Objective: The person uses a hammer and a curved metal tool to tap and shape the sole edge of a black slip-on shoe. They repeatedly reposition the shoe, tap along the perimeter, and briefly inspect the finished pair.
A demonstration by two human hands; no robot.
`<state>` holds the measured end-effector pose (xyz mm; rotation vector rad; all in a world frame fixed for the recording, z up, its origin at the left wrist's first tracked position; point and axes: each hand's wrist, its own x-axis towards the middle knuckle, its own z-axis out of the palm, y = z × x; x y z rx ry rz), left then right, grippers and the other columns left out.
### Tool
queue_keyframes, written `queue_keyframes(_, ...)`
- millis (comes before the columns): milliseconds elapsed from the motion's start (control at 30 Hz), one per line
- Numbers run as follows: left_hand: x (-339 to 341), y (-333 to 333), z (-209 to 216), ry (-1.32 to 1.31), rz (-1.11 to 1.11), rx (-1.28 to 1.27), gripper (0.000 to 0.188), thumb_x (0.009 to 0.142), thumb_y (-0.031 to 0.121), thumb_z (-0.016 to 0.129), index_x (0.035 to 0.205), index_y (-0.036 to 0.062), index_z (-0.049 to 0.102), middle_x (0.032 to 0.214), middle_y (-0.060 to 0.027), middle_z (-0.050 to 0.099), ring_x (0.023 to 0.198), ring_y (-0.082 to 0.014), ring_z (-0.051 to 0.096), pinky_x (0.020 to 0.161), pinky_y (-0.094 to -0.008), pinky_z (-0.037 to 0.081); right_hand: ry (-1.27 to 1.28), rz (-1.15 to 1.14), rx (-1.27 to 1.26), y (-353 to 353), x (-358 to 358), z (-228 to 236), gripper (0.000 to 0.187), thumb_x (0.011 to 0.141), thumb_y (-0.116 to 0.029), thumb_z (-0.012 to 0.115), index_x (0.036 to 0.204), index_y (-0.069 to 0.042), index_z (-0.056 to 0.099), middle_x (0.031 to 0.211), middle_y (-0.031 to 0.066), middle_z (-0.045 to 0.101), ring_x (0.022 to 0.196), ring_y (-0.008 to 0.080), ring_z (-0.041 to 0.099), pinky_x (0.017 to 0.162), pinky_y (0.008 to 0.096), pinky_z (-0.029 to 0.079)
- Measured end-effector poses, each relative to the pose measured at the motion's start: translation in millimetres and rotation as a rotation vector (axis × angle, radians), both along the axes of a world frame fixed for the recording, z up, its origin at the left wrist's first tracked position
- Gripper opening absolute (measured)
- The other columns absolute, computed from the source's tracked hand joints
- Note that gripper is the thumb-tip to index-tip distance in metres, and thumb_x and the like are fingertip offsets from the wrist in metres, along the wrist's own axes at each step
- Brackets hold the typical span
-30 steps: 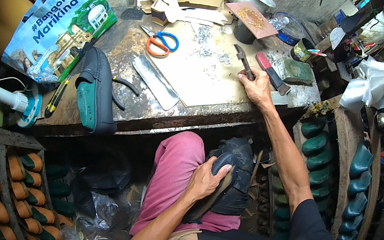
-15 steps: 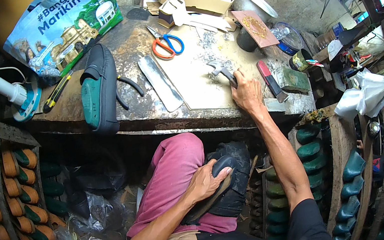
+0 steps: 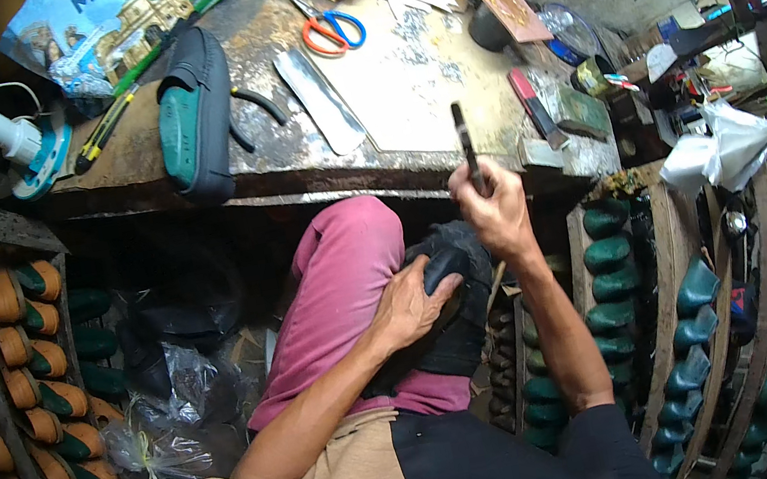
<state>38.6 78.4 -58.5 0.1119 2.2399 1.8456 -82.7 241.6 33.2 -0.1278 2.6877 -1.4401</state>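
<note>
My left hand (image 3: 407, 305) is closed round a dark shoe (image 3: 446, 269) that rests on my lap against the knee. Most of that shoe is hidden by the hand and dark cloth. My right hand (image 3: 500, 210), raised just in front of the table edge, grips a hammer (image 3: 463, 130), its dark shaft upright and its head seen edge-on. On the table a black loafer (image 3: 206, 117) with a green insole stands at the left, beside black-handled pliers (image 3: 258, 108). A flat metal strip (image 3: 320, 103) and scissors (image 3: 334, 33) with red and blue handles lie toward the middle.
A yellow cutter (image 3: 104, 131) lies by a white pipe stand (image 3: 11, 134). A red-and-black tool (image 3: 536, 107) and a green block (image 3: 577, 113) are at the table's right. Racks of orange-and-green shoe lasts (image 3: 13, 332) and green lasts (image 3: 609, 254) flank my legs.
My right hand has lifted the hammer off the table and drawn it back toward me, turning it upright. My left hand still holds the shoe; the view has tilted down.
</note>
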Motion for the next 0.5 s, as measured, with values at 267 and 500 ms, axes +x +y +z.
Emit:
queue_keyframes(267,5,8,2,0.010,-0.053,-0.076,0.055,0.108,0.044,0.075,0.122,-0.0079,0.063,0.106,-0.0355,0.073,0.104,-0.0558,0.074,0.085,-0.0571,0.059,-0.221,-0.189,-0.323,14,100,-20,0.009,0.108,-0.010,0.078,0.106,-0.003,0.073,0.076,-0.0062,0.062,0.062,0.0015,0.051,0.054,0.0227,0.037)
queue_keyframes(500,6,8,3,0.003,-0.027,-0.061,0.045,0.109,0.038,0.075,0.119,-0.0041,0.064,0.100,-0.0325,0.073,0.096,-0.0520,0.076,0.080,-0.0549,0.058,-0.221,-0.216,-0.444,18,112,-37,0.009,0.108,-0.010,0.079,0.105,-0.003,0.074,0.075,-0.0083,0.060,0.061,0.0008,0.048,0.055,0.0225,0.034)
